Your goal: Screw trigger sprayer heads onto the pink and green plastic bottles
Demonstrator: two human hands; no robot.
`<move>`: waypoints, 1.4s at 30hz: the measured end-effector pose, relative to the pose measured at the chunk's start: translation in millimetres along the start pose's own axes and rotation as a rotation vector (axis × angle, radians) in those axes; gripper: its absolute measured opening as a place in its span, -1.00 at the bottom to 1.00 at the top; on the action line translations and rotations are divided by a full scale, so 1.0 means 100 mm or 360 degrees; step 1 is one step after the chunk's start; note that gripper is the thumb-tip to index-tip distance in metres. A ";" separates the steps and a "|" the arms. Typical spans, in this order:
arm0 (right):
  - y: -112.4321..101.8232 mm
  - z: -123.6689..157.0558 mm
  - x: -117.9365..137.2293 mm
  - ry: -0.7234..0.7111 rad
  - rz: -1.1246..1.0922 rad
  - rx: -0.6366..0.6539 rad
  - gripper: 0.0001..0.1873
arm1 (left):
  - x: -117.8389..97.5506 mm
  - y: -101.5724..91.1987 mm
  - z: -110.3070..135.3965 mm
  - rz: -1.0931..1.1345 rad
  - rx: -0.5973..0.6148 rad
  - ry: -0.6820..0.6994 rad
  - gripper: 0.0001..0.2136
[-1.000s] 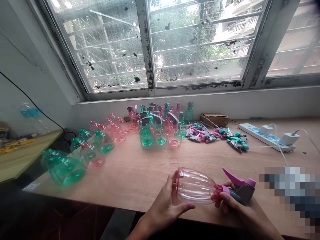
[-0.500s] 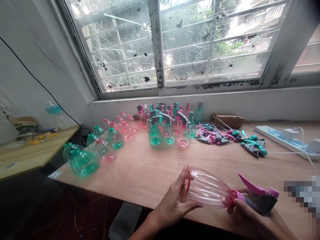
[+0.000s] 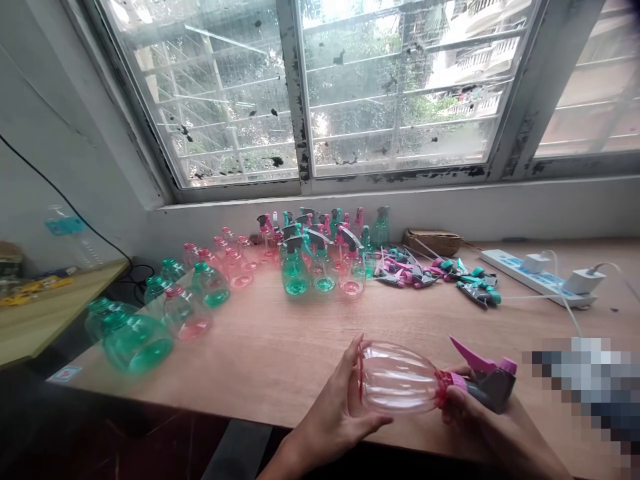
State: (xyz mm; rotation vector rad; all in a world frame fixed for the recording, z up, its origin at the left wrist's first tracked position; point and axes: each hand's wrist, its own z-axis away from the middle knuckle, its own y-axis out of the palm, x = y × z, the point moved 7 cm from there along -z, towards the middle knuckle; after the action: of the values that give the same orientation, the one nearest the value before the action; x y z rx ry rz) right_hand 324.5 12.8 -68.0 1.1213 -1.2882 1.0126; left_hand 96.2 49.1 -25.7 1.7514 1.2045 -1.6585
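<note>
Head view: both hands hold pink spray bottle sideways

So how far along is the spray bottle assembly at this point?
Done: a cluster of finished bottles with heads on stands upright by the wall. In hand: the left hand cups the base of a pink bottle held sideways, and the right hand grips its trigger head at the neck. Left: many capless bottles and a pile of loose heads.
</note>
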 end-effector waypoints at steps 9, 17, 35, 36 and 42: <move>0.03 -0.02 0.02 -0.0038 0.0038 0.0086 -0.61 | 0.02 -0.01 -0.01 0.0115 0.0002 -0.0039 -0.06; 0.03 -0.05 0.01 -0.0085 0.0019 0.0161 -0.65 | 0.11 -0.02 -0.01 -0.0046 -0.0022 0.0063 -0.05; 0.10 -0.02 0.05 -0.0041 -0.0043 0.0215 -0.61 | 0.04 -0.04 -0.02 0.0090 -0.0026 0.0008 -0.05; 0.10 -0.02 0.06 -0.0044 -0.0038 0.0205 -0.61 | 0.05 -0.04 -0.03 0.0068 -0.0025 0.0002 -0.06; 0.09 -0.03 0.12 -0.0076 0.0002 0.0175 -0.61 | 0.08 -0.06 -0.03 -0.0163 -0.0070 0.0021 -0.09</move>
State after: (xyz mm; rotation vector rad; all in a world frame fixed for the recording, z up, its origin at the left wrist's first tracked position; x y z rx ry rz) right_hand 316.3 16.9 -55.7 1.2349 -1.2838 1.0744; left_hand 92.3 56.4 -31.6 1.7024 1.3466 -1.6667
